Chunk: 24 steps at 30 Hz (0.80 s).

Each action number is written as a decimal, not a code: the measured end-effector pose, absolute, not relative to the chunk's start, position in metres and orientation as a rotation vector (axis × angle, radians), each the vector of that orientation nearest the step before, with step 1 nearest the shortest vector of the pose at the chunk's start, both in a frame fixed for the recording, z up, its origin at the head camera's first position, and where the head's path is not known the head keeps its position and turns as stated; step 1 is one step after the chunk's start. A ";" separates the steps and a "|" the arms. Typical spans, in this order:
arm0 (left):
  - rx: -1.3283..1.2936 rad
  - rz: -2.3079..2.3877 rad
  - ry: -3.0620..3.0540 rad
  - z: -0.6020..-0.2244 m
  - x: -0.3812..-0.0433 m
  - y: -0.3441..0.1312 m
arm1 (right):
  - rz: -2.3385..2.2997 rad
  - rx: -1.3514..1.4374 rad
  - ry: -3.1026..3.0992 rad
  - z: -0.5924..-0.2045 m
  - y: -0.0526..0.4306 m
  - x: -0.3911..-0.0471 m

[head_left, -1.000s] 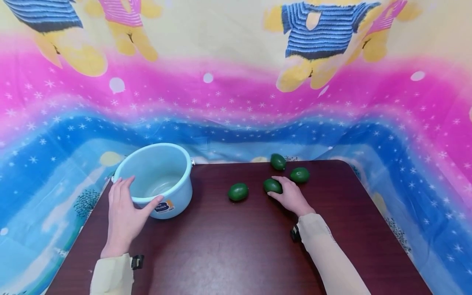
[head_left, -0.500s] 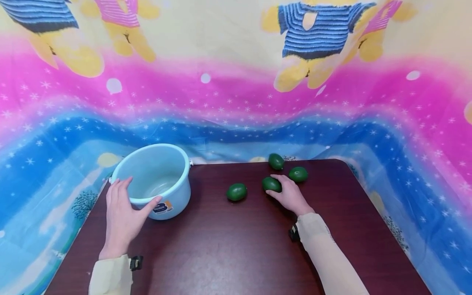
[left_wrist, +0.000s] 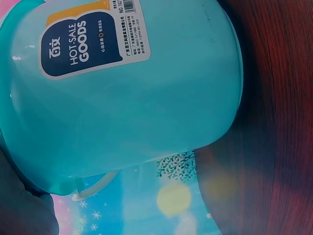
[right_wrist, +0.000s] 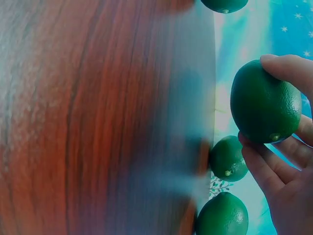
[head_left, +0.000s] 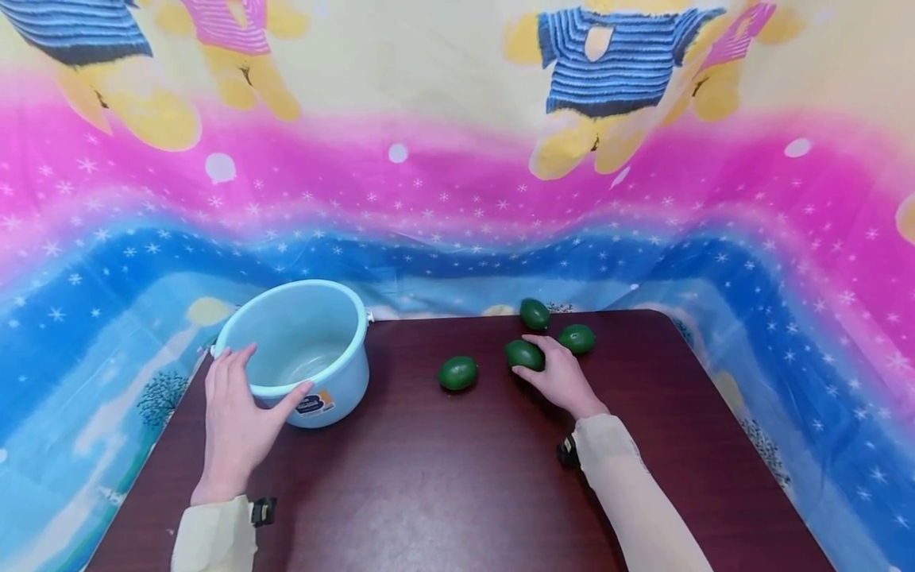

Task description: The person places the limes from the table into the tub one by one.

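A light-blue plastic bucket (head_left: 350, 373) stands at the left of the table, its open top facing up. My left hand (head_left: 239, 421) holds its rim, fingers over the left side and thumb at the front. In the left wrist view the bucket's labelled wall (left_wrist: 127, 107) fills much of the picture, with part of the hand (left_wrist: 29, 213) at the lower left. My right hand (head_left: 561, 377) grips a green lime (head_left: 524, 356) between thumb and fingers. The right wrist view shows this lime (right_wrist: 264, 105) in the fingertips, with two other limes beyond it.
One lime (head_left: 457, 372) lies between the bucket and my right hand. Two more, a back lime (head_left: 534, 314) and a right lime (head_left: 577, 338), lie near the far edge of the dark red wooden table (head_left: 429, 492). A printed cloth (head_left: 443, 199) hangs behind.
The lime in my right hand has shifted slightly up and left. My left hand stays at the bucket rim. The head view has drifted a little.
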<state>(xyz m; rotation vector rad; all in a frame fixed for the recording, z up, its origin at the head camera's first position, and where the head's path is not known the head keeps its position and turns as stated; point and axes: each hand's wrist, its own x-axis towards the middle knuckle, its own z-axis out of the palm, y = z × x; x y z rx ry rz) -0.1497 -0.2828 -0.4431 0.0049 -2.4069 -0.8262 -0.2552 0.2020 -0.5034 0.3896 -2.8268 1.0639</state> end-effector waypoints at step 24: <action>-0.011 -0.819 -2.395 -0.444 -0.150 -0.283 | 1.245 0.403 -2.635 -0.489 0.182 -0.255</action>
